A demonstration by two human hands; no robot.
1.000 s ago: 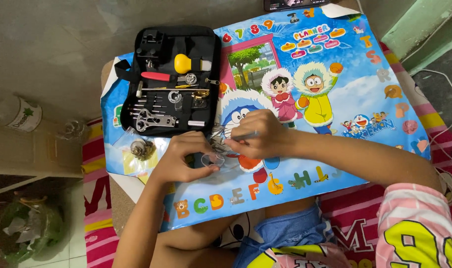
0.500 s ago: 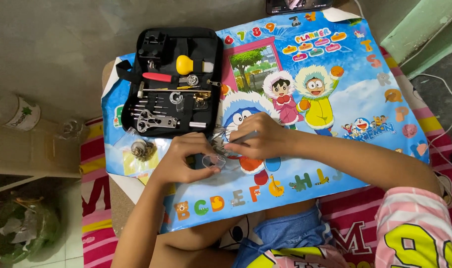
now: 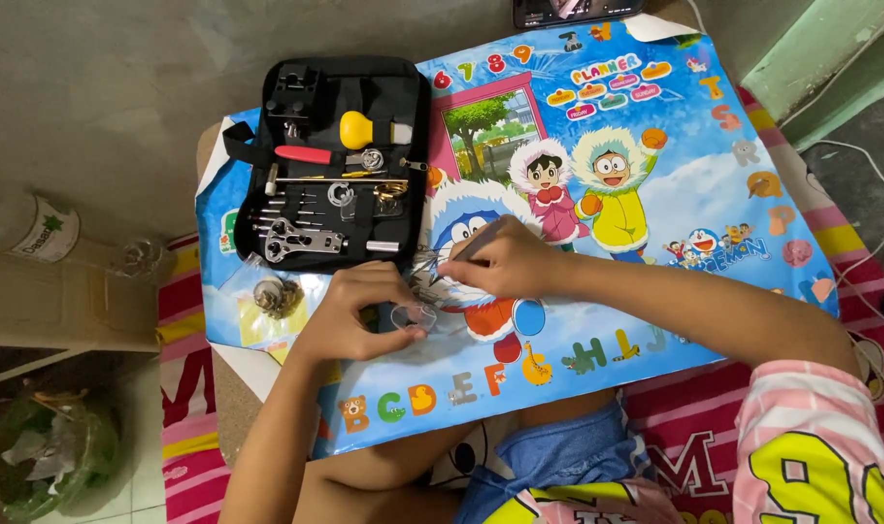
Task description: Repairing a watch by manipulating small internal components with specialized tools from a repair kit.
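Head view, left hand [image 3: 359, 315] fingers pinching a small clear part [image 3: 410, 315], right hand [image 3: 505, 260] fingers clamped on a thin tool [image 3: 473, 243], black tool case [image 3: 335, 160] just beside, cartoon mat [image 3: 655, 194] beneath.

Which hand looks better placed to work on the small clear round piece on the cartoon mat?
Probably the right hand: it grips a thin grey tool pointing at the small clear round piece, which the left hand steadies.

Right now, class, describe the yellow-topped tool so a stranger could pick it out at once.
Find the open black tool case at the upper left of the cartoon mat. Near its top sits a yellow-topped tool, just above a red-handled tool. It is the only yellow, rounded piece among thin metal tools.
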